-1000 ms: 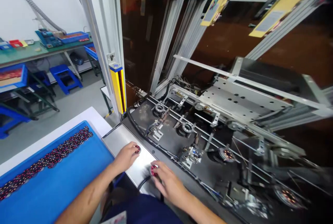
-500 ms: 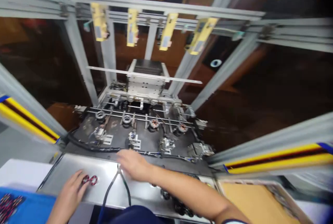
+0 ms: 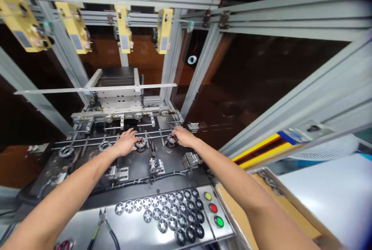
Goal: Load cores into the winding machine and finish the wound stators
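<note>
Metal framing (image 3: 200,72) encloses a dark machine bed (image 3: 171,165), with a steel panel (image 3: 136,230) along its near edge. The person's left hand (image 3: 126,144) is partly open, thumb and fingers parted at the left side of a ring part (image 3: 141,142) seated in a fixture; whether it touches cannot be told. The right hand (image 3: 183,137) bends its fingers over the next ring part (image 3: 172,138) to the right, also in its fixture; whether they close on it is hidden. Pale labels (image 3: 124,41) on the yellow units (image 3: 124,19) overhead are too small to read.

Half a second earlier, the right hand was above the pliers (image 3: 102,216) and the left beside two red-and-black rings on the panel; now both hands are at the fixtures, and the view has swung rightward.
</note>
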A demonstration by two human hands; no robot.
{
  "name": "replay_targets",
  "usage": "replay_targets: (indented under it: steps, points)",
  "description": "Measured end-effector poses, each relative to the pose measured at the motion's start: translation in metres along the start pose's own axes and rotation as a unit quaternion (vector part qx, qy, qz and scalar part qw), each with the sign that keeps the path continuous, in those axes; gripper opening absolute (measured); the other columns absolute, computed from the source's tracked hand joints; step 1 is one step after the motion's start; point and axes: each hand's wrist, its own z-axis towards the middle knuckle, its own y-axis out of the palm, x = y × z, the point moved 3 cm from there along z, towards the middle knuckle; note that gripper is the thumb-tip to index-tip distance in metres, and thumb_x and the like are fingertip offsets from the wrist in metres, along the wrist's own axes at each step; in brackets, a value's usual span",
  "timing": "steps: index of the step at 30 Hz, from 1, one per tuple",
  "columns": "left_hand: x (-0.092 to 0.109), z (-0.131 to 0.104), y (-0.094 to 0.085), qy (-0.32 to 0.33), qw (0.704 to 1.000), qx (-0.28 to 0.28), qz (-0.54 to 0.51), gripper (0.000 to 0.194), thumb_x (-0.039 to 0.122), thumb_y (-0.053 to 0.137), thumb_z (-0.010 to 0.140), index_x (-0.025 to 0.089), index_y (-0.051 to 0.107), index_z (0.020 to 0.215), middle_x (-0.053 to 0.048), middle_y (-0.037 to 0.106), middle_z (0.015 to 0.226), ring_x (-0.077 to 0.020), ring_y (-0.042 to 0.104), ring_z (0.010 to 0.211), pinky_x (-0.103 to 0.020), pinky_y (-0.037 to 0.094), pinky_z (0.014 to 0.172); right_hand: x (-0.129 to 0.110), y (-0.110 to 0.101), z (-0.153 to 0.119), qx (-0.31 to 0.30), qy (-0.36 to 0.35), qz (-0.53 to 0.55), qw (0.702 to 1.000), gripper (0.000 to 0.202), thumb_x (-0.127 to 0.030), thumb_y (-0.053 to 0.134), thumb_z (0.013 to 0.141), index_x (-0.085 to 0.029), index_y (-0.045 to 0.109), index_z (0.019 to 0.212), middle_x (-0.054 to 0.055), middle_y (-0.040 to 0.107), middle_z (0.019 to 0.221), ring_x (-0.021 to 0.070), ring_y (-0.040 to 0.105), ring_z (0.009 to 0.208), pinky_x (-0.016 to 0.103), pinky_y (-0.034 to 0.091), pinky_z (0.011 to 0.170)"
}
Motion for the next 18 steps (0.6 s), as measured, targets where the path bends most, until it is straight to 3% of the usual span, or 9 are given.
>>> replay_targets:
  steps: [4, 18]
  points:
    - [-0.001, 0.014, 0.017, 0.003, 0.999, -0.032, 0.007, 0.037, 0.033, 0.064, 0.091, 0.019, 0.060, 0.125, -0.011, 0.056, 0.139, -0.0296, 0.056, 0.124, -0.056, 0.047, 0.102, 0.002, 0.009, 0.005, -0.012, 0.003, 0.005, 1.000, 0.029, -0.032, 0.061, 0.096, -0.018, 0.061, 0.121, 0.010, 0.061, 0.128, 0.0243, 0.062, 0.112, 0.046, 0.054, 0.094]
    - [-0.004, 0.025, 0.022, 0.018, 0.998, -0.065, -0.003, 0.038, 0.033, 0.064, 0.092, 0.019, 0.059, 0.127, -0.011, 0.055, 0.141, -0.0298, 0.055, 0.125, -0.056, 0.046, 0.102, 0.018, 0.019, 0.015, -0.024, -0.018, 0.043, 0.999, 0.030, -0.033, 0.061, 0.096, -0.018, 0.061, 0.122, 0.010, 0.060, 0.130, 0.0248, 0.061, 0.113, 0.047, 0.053, 0.095]
